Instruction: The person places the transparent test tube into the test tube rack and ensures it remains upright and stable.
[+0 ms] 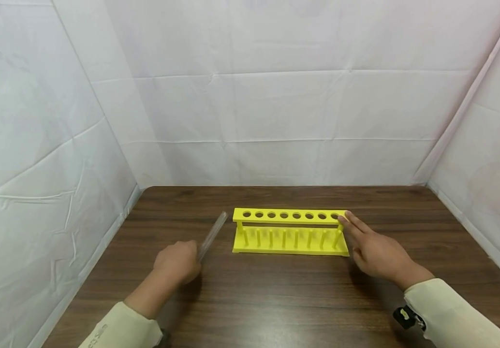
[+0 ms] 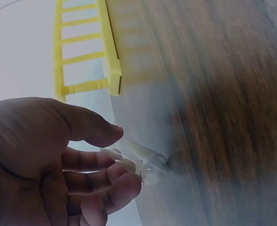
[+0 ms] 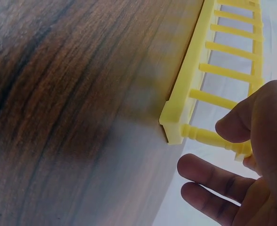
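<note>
Left hand [image 1: 178, 262]: fingers curled, pinching clear tubing [image 1: 212, 238]; whether one tube or more, cannot be told. Tubing slants up and right from the fist, far end near the rack's left end, apart from it. Right hand [image 1: 380, 252]: fingers largely straight, two resting on the right end of the rack's upper bar; no closed grip. Rack [image 1: 291, 251]: yellow, one, upright on the table between the hands; upper bar with a row of eight round holes, pegs standing on the base below. Sleeves [image 1: 454, 309]: pale, two; small black device [image 1: 404, 317] at the right cuff. Table [image 1: 285, 295]: dark wood-grain top. Sheeting [image 1: 276, 106]: white, creased, behind and at both sides.
</note>
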### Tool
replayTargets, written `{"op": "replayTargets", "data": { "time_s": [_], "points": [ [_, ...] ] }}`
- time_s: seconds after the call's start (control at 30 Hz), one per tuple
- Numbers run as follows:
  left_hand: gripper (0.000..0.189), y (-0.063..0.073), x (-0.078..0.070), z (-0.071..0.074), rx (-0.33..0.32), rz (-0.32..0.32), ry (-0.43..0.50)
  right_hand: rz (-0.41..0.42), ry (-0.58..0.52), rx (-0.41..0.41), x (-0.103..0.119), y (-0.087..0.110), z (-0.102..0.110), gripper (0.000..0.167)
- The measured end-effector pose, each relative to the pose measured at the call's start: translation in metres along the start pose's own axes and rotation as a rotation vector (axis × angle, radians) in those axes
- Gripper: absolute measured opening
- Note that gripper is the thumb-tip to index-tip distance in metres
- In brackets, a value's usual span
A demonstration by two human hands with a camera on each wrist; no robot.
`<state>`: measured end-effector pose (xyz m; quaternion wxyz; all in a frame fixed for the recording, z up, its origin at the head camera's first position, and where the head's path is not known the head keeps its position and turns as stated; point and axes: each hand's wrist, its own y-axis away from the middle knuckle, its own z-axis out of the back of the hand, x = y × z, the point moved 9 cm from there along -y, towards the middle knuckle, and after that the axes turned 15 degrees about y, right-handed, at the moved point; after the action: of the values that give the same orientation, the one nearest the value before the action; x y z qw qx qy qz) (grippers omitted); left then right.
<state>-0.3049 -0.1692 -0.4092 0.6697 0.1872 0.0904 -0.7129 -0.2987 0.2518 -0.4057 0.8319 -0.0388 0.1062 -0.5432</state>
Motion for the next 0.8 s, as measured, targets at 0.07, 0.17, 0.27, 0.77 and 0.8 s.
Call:
{"op": "replayTargets", "data": {
  "time_s": [0.07,0.17,0.27,0.77,0.8],
  "points": [
    [0.011,0.0,-0.001,0.003,-0.026,-0.012,0.004,0.001,0.0,-0.002,0.0,0.0,0.0,0.076],
    [0.014,-0.001,-0.003,0.006,-0.066,-0.028,0.009,0.001,0.0,0.001,0.0,0.0,0.0,0.076],
    [0.02,-0.002,-0.004,0.009,-0.093,-0.036,0.025,-0.001,-0.004,0.007,0.0,0.0,-0.001,0.077],
    [0.012,-0.002,-0.008,0.017,-0.169,-0.107,0.23,0.001,-0.011,0.002,0.002,0.001,0.003,0.077],
    [0.012,-0.003,-0.008,0.017,-0.173,-0.107,0.246,0.002,-0.013,0.0,0.002,0.001,0.004,0.078]
  ]
}}
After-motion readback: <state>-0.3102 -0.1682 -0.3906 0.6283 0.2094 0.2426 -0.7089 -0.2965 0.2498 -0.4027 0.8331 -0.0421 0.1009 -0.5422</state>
